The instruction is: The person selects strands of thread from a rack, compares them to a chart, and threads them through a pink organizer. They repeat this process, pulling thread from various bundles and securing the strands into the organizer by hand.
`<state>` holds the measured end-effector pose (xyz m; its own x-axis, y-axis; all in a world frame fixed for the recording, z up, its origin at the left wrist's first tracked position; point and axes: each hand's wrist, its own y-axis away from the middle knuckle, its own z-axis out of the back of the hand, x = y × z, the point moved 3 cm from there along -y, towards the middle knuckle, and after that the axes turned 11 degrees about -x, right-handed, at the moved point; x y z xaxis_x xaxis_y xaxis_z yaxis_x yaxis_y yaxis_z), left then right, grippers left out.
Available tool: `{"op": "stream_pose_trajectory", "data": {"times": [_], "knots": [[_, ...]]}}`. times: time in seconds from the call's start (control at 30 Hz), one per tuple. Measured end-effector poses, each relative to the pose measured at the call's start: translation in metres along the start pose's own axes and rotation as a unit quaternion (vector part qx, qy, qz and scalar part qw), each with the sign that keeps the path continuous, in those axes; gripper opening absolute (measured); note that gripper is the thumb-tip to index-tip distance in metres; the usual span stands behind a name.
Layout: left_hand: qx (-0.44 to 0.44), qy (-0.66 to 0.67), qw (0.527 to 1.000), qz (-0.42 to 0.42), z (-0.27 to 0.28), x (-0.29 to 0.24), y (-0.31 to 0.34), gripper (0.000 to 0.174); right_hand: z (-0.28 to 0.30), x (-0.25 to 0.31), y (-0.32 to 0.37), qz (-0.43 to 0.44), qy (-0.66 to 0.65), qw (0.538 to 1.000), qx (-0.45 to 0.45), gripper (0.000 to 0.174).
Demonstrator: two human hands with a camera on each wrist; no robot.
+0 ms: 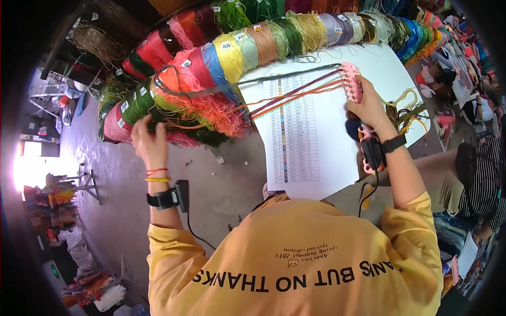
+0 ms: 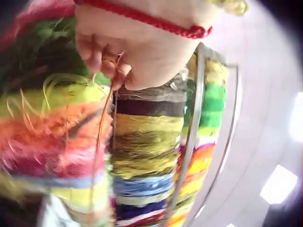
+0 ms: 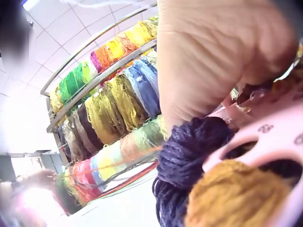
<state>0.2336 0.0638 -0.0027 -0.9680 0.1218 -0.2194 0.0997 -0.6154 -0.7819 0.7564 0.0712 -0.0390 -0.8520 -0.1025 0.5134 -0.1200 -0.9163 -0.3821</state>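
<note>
My left hand (image 1: 150, 143) is beside the green skeins at the rack's left end. In the left wrist view, its curled fingers (image 2: 108, 64) pinch a thin orange strand (image 2: 100, 135). My right hand (image 1: 371, 108) grips a pink holed plate (image 1: 352, 84) above the white board. Dark green, maroon and orange strands (image 1: 311, 89) stretch leftward from the plate toward the coral skeins (image 1: 205, 95). In the right wrist view, navy yarn (image 3: 191, 151) and mustard yarn (image 3: 236, 196) hang at the pink plate (image 3: 272, 127), below my palm (image 3: 208, 56).
A printed colour chart (image 1: 295, 163) lies on the white board (image 1: 385, 63). Coloured skeins (image 1: 232, 52) fill a bar along the far side. More yarn (image 1: 408, 110) rests at the board's right. Another person in striped clothing (image 1: 479, 168) is at the right. Metal racks (image 3: 90, 87) hold further skeins.
</note>
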Motion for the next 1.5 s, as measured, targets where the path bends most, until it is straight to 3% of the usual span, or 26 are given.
{"op": "stream_pose_trajectory", "data": {"times": [0.03,0.1,0.13,0.17,0.23,0.33,0.4,0.5,0.53,0.6,0.63,0.67,0.7,0.77,0.83,0.9,0.93,1.0,1.03,1.1,1.13,1.17,1.23,1.33,1.43,1.5], "knots": [[0.005,-0.006,0.999,-0.043,0.003,-0.024,0.01,0.022,-0.004,-0.002,-0.005,-0.005,0.02,1.0,0.002,0.068],[0.174,0.177,0.964,0.1,-0.018,-0.051,0.053,0.026,-0.013,-0.006,-0.009,0.035,0.02,0.999,-0.02,0.056],[0.269,0.293,0.886,0.239,-0.028,-0.073,0.078,0.026,-0.014,-0.003,-0.011,0.038,0.018,0.999,-0.012,0.053],[0.305,0.333,0.862,0.229,-0.035,-0.092,0.102,0.027,-0.015,-0.002,-0.012,0.041,0.016,0.999,-0.004,0.051],[0.423,0.408,0.751,0.301,-0.03,-0.139,0.122,0.028,-0.014,-0.002,-0.01,0.055,0.022,0.998,0.0,0.048],[0.477,0.43,0.686,0.342,-0.034,-0.162,0.133,0.03,-0.002,0.008,-0.011,0.032,0.024,0.998,0.046,0.056],[0.454,0.444,0.68,0.365,-0.036,-0.161,0.133,0.029,0.005,0.008,-0.01,0.03,0.012,0.998,0.057,0.061],[0.44,0.451,0.675,0.385,-0.041,-0.154,0.135,0.027,0.03,0.006,-0.021,0.033,-0.04,0.984,0.169,0.057],[0.444,0.45,0.673,0.383,-0.041,-0.152,0.134,0.027,0.048,0.002,-0.03,-0.071,-0.132,0.948,0.281,0.05],[0.451,0.456,0.666,0.382,-0.039,-0.152,0.134,0.026,0.101,-0.016,-0.051,-0.232,-0.267,0.92,0.168,0.043],[0.451,0.458,0.665,0.381,-0.039,-0.153,0.136,0.026,0.121,-0.053,-0.065,-0.24,-0.423,0.869,0.088,0.043],[0.45,0.461,0.664,0.381,-0.04,-0.153,0.139,0.026,0.137,-0.084,-0.079,-0.266,-0.48,0.836,-0.027,0.041],[0.448,0.463,0.663,0.38,-0.041,-0.153,0.141,0.025,0.153,-0.08,-0.079,-0.281,-0.429,0.855,-0.084,0.039],[0.442,0.467,0.668,0.374,-0.04,-0.155,0.139,0.025,0.171,-0.066,-0.08,-0.263,-0.377,0.886,-0.065,0.039],[0.443,0.464,0.669,0.375,-0.036,-0.154,0.139,0.024,0.197,-0.115,-0.087,-0.25,-0.483,0.838,-0.046,0.037],[0.449,0.46,0.666,0.378,-0.034,-0.153,0.135,0.022,0.228,-0.198,-0.089,-0.246,-0.566,0.763,-0.194,0.025],[0.456,0.456,0.663,0.38,-0.033,-0.154,0.134,0.021,0.249,-0.271,-0.099,-0.089,-0.776,0.624,-0.008,0.028],[0.473,0.446,0.655,0.386,-0.031,-0.155,0.136,0.017,0.242,-0.228,-0.082,-0.158,-0.825,0.507,-0.194,0.031],[0.475,0.448,0.648,0.391,-0.03,-0.156,0.136,0.017,0.219,-0.155,-0.068,-0.162,-0.846,0.498,-0.099,0.031],[0.481,0.456,0.633,0.4,-0.031,-0.159,0.137,0.017,0.163,-0.064,-0.052,-0.261,-0.637,0.724,-0.042,0.029],[0.483,0.459,0.628,0.402,-0.031,-0.16,0.137,0.016,0.134,-0.036,-0.03,-0.21,-0.453,0.865,0.05,0.031],[0.483,0.461,0.624,0.406,-0.032,-0.161,0.138,0.016,0.118,0.012,-0.01,-0.195,-0.357,0.893,0.19,0.031],[0.482,0.466,0.616,0.413,-0.031,-0.162,0.139,0.015,0.088,0.028,0.021,-0.083,-0.219,0.901,0.366,0.034],[0.498,0.468,0.599,0.417,-0.026,-0.167,0.138,0.013,0.082,0.036,0.035,-0.054,-0.102,0.937,0.329,0.028],[0.533,0.459,0.582,0.408,-0.025,-0.167,0.143,0.011,0.081,0.044,0.05,-0.15,-0.209,0.897,0.359,0.024],[0.546,0.459,0.581,0.392,-0.024,-0.168,0.145,0.012,0.074,0.05,0.059,-0.152,-0.243,0.891,0.353,0.019]]}}
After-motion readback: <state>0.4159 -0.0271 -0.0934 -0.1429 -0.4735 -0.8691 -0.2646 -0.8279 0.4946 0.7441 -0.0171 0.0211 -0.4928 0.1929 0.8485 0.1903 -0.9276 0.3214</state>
